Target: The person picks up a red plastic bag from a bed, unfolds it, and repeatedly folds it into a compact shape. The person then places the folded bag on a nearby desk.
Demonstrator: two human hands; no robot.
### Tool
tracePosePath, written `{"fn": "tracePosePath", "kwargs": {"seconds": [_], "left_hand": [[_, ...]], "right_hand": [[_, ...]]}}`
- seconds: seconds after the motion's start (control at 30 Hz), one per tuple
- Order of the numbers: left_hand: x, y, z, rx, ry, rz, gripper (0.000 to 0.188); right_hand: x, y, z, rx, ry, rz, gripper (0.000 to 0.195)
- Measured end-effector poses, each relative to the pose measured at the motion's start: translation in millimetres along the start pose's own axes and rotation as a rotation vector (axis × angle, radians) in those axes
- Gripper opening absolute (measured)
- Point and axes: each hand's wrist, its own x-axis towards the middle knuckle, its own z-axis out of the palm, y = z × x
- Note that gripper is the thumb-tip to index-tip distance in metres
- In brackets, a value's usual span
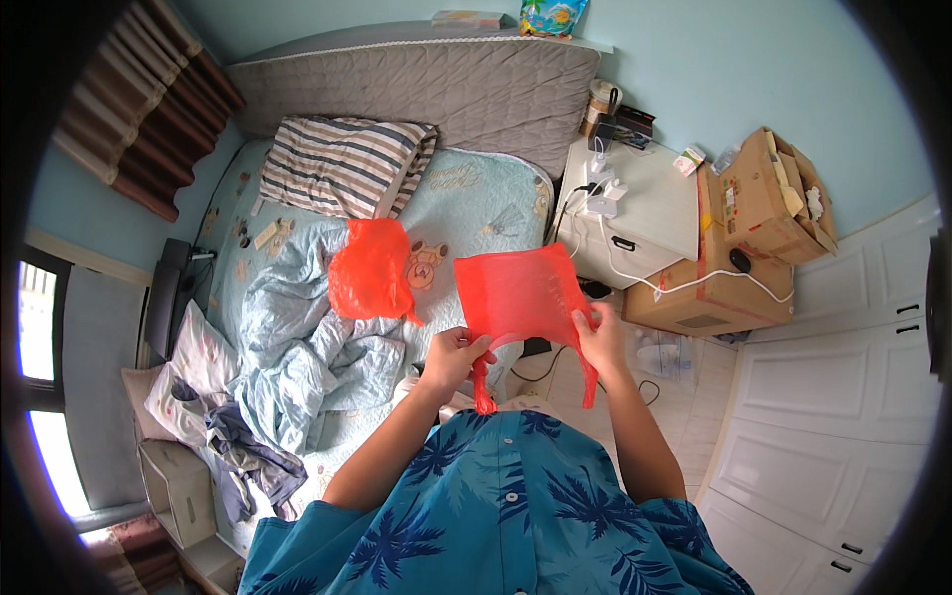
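A thin red plastic carrier bag (524,290) is spread flat in front of me, its two handles hanging toward my shirt. My left hand (449,363) pinches it at the base of the left handle, between thumb and fingers. On the other side, my right hand (601,338) grips the edge near the right handle. A second red plastic bag (372,271) lies crumpled on the bed, partly on a rumpled light-blue quilt (290,290). Whether that bag holds anything cannot be seen.
The bed (483,175) carries a striped pillow (346,165) and dark clothing (249,454). A white nightstand (647,197) with power strips stands right of it, beside cardboard boxes (773,197). A white cable (692,277) crosses the boxes. White cabinets (825,387) line the right side.
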Motion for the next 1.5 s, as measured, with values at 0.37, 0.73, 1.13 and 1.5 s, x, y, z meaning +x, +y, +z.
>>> {"fn": "tracePosePath", "kwargs": {"seconds": [0.37,0.73,1.13,1.5], "left_hand": [[-33,40,27,-0.331,-0.084,-0.076,0.032],[-66,94,18,0.397,-0.014,0.880,0.029],[-57,87,17,-0.236,-0.199,0.379,0.012],[-60,92,18,-0.163,-0.204,0.465,0.010]], "right_hand": [[-56,-104,-32,0.210,-0.320,-0.978,0.036],[-50,-118,-34,0.821,-0.616,-0.252,0.016],[-49,-128,-56,0.931,-0.697,-0.145,0.011],[-49,-129,-45,1.053,-0.664,-0.124,0.012]]}}
